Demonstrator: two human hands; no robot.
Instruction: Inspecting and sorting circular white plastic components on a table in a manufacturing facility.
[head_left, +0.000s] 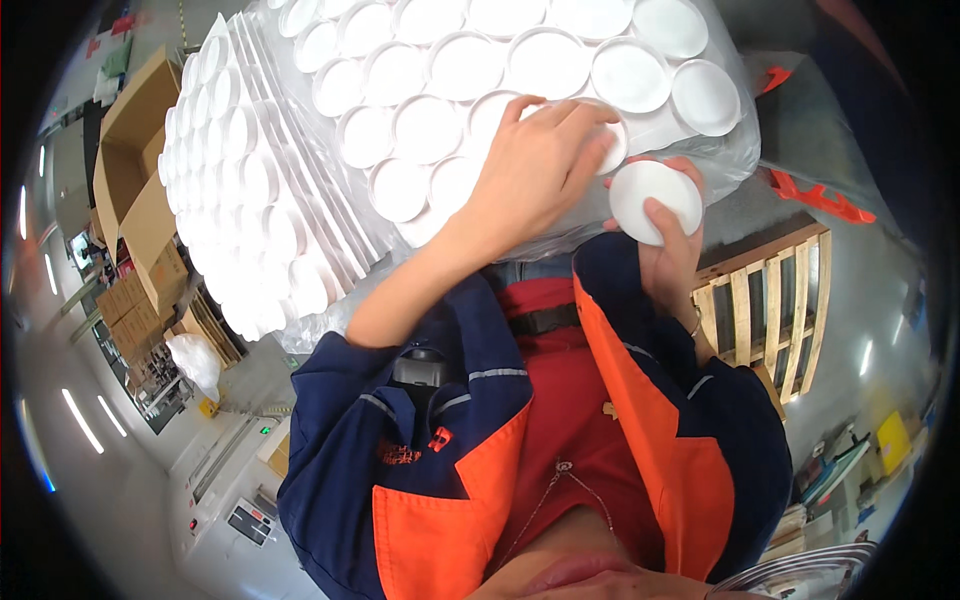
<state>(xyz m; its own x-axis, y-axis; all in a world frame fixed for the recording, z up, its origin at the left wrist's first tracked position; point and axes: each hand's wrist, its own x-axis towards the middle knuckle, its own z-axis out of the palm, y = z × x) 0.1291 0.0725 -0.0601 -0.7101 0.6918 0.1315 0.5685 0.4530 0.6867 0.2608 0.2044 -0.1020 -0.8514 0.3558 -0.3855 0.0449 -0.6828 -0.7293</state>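
Note:
My right hand [672, 225] grips a white round lid-like disc [640, 200], with the thumb across its face and the fingers behind it. My left hand [550, 150] reaches over the near right edge of a layer of similar white discs [465, 65]. Its fingers are spread and curved above one white disc [617, 148], which they partly cover. Whether the fingertips press on that disc I cannot make out. Clear plastic film [735, 150] lies under and around the layer.
On the left, a leaning stack of white sheets [250, 190] carries rows of round shapes. Beyond it stands an open cardboard box [135, 150]. A wooden pallet [770, 300] is at the right, and a pale machine [220, 480] at the lower left. Orange-red pieces [820, 197] lie at the right.

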